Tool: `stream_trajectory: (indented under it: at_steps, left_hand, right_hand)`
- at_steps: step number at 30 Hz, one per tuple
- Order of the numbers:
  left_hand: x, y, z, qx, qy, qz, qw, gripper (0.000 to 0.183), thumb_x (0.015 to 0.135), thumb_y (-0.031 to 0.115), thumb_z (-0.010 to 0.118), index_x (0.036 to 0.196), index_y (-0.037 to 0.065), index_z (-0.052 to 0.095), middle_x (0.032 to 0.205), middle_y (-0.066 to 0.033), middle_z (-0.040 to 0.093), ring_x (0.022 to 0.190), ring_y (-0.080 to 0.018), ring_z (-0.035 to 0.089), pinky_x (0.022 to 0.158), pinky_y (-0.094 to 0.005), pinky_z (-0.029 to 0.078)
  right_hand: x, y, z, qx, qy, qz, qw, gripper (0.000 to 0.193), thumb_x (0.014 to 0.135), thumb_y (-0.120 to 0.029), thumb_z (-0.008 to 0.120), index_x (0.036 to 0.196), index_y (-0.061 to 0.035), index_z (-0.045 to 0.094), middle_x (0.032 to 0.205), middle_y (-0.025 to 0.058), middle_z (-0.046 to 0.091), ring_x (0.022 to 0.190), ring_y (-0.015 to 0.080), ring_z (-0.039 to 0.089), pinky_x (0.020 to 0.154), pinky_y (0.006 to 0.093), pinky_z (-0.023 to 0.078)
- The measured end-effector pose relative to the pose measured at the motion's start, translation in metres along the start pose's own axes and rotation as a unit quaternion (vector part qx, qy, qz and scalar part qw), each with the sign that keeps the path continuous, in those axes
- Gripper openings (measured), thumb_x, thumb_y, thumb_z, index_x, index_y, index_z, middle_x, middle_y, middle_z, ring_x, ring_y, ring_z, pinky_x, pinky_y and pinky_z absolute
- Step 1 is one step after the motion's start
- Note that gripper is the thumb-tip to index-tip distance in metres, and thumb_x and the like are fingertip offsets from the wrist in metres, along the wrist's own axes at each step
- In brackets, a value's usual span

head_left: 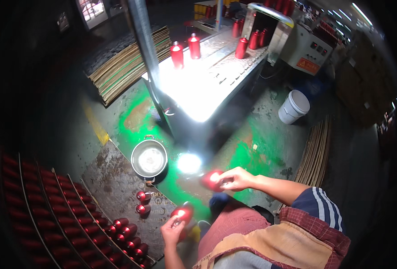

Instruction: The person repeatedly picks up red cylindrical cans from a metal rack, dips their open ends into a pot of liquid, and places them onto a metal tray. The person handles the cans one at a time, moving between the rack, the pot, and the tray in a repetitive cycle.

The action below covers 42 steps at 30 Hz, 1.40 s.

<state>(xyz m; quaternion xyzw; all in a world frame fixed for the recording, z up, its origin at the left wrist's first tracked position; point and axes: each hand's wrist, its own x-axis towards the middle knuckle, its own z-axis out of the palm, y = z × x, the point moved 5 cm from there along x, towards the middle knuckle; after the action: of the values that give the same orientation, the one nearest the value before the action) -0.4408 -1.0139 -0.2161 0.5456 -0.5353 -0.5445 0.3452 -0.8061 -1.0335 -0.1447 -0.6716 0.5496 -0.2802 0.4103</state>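
My left hand (171,231), low in the picture, is closed around the neck end of a shiny red bottle (184,212). Farther forward and to the right, my right hand (239,178) grips a second red bottle (210,180) by its neck; that bottle is blurred. Both are held clear of the floor in front of my legs. Beyond my left hand, two red bottles (143,209) stand on a brown board (104,168). Several more red bottles (129,231) are grouped beside the stacked rows at the lower left.
A brightly lit conveyor table (198,85) with several red bottles stands ahead, leading into a machine opening (270,22). A two-handled metal pot (149,158) sits on the floor. White bucket (294,106), control box (308,47) and flattened cardboard (315,152) lie right; stacked sheets (126,67) left.
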Motion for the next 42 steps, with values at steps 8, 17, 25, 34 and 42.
stream_trajectory:
  at_steps: [8, 17, 25, 34, 42]
  left_hand:
    - [0.079, 0.104, 0.074, 0.136, -0.068, 0.014, 0.988, 0.035, 0.074, 0.002, 0.080, 0.108, 0.000, 0.073, 0.094, -0.0003, 0.071, 0.076, -0.0046, 0.060, 0.072, -0.0224, 0.051]
    - [0.181, 0.245, 0.190, 0.021, -0.012, -0.042, 0.999, 0.021, 0.080, -0.003, 0.076, 0.100, 0.001, 0.072, 0.084, 0.0052, 0.063, 0.065, -0.0012, 0.050, 0.055, -0.0169, 0.037]
    - [0.328, 0.335, 0.284, 0.002, -0.069, -0.002, 0.998, 0.029, 0.077, -0.008, 0.076, 0.105, 0.000, 0.072, 0.088, 0.0026, 0.066, 0.075, -0.0049, 0.057, 0.067, -0.0197, 0.046]
    - [0.440, 0.391, 0.345, -0.017, -0.091, 0.015, 0.996, 0.029, 0.077, -0.008, 0.077, 0.104, 0.001, 0.072, 0.086, 0.0051, 0.064, 0.074, -0.0025, 0.054, 0.067, -0.0188, 0.045]
    - [0.459, 0.424, 0.427, -0.035, -0.032, -0.008, 0.999, 0.030, 0.078, -0.009, 0.075, 0.106, -0.002, 0.071, 0.080, 0.0077, 0.058, 0.067, 0.0001, 0.046, 0.059, -0.0165, 0.037]
  right_hand:
    - [-0.116, 0.098, -0.133, 0.012, 0.136, 0.146, 0.980, 0.034, 0.078, -0.020, 0.076, 0.111, -0.0116, 0.074, 0.099, 0.0124, 0.075, 0.084, 0.0175, 0.071, 0.079, 0.0316, 0.056]
    - [-0.075, 0.165, -0.348, 0.199, 0.289, 0.195, 0.916, 0.022, 0.081, -0.009, 0.074, 0.102, -0.0031, 0.073, 0.081, -0.0028, 0.066, 0.075, 0.0056, 0.057, 0.069, 0.0243, 0.048]
    - [0.128, 0.168, -0.615, 0.227, 0.430, 0.055, 0.872, 0.019, 0.089, -0.007, 0.071, 0.108, -0.0027, 0.067, 0.065, -0.0038, 0.054, 0.047, 0.0020, 0.041, 0.041, 0.0211, 0.029]
    - [0.351, 0.324, -0.800, 0.213, 0.460, 0.196, 0.840, 0.021, 0.074, -0.005, 0.073, 0.095, -0.0012, 0.071, 0.065, 0.0039, 0.061, 0.044, 0.0121, 0.049, 0.039, 0.0302, 0.036]
    - [0.359, 0.347, -0.832, 0.234, 0.554, 0.080, 0.795, 0.058, 0.083, -0.003, 0.074, 0.137, -0.0023, 0.054, 0.066, -0.0002, 0.051, 0.046, 0.0094, 0.044, 0.039, 0.0262, 0.035]
